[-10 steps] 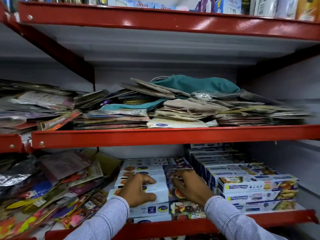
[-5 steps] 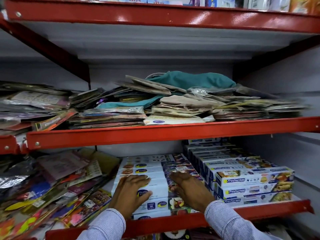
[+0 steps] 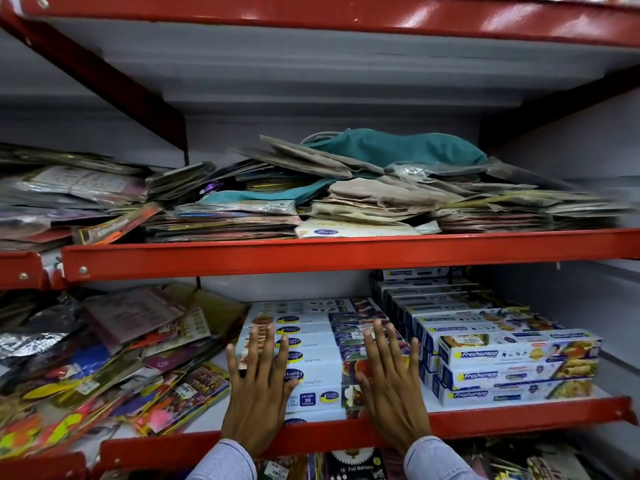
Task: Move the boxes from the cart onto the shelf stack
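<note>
Hands (image 3: 325,386) over boxes (image 3: 311,344) (labels part-covered)

Both arms reach forward side by side in striped sleeves. The left hand (image 3: 258,386) lies flat, palm down, fingers spread and pointing away. The right hand (image 3: 391,386) mirrors it just beside, fingers fanned and straight, neither one curled round anything.

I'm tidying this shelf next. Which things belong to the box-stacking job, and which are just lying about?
In the job:
cling film boxes
left hand
right hand
lower shelf

Lying about:
foil boxes
packets
paper bags
green cloth
</note>
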A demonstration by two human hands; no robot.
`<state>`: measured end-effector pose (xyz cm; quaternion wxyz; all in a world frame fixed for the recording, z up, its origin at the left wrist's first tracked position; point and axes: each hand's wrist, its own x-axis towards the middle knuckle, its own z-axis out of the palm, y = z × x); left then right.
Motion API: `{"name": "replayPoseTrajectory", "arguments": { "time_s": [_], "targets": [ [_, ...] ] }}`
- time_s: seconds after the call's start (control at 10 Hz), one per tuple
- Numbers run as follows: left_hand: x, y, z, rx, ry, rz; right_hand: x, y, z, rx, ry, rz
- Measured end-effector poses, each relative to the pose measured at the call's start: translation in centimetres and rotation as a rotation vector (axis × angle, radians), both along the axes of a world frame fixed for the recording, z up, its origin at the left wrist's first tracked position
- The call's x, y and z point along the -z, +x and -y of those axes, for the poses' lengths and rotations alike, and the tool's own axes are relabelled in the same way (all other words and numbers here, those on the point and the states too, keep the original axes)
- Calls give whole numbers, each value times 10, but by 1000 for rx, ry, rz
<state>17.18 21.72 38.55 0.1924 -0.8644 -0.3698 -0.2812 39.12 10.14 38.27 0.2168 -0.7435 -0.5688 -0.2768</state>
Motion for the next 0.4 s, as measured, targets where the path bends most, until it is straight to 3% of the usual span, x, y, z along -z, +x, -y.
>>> {"name": "replayPoseTrajectory", "arguments": {
  "time_s": [0.4],
  "targets": [
    [-2, -2, -3, 16, 19, -33, 1, -7, -6, -7, 16, -20]
  ]
}}
